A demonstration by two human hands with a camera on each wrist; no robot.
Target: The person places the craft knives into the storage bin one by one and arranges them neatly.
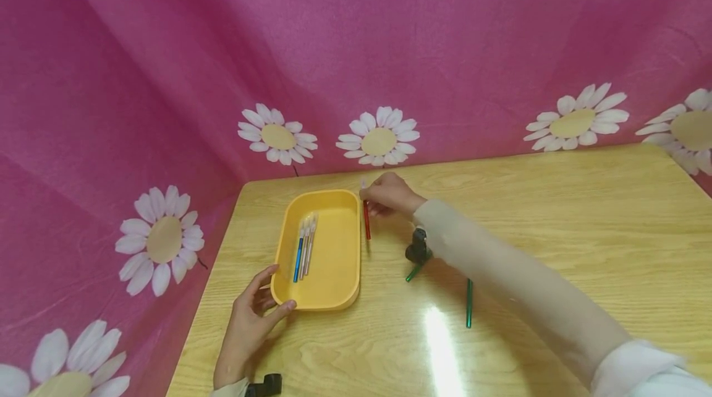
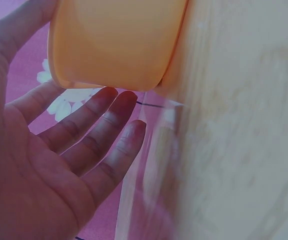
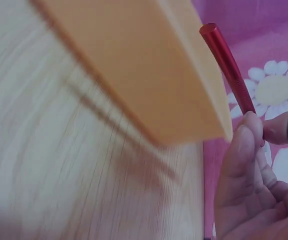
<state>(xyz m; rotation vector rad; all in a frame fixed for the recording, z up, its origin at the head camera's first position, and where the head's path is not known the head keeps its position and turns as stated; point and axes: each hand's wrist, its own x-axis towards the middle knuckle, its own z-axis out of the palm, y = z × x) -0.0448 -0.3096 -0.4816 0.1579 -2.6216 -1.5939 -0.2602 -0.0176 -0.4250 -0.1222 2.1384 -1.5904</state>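
My left hand [image 1: 249,323] holds the near left corner of a yellow tray [image 1: 340,248], thumb at the front rim and index finger along the left side. The other fingers stretch out below the tray wall in the left wrist view. Just off the tray's far right side, my right hand [image 1: 394,193] pinches a red craft knife [image 3: 229,70] between thumb and fingertips. Its knurled handle slants past the tray wall, and a clear cap shows above the fingers in the head view. Inside the tray lie a blue craft knife [image 1: 298,259] and pinkish ones [image 1: 310,251], side by side.
Beneath the right forearm, a green handle [image 1: 469,304] lies on the wooden table [image 1: 389,347]. Another green handle [image 1: 413,273] pokes out by the black wrist camera [image 1: 418,247]. A pink cloth [image 1: 445,44] with daisies stands behind and left of the table.
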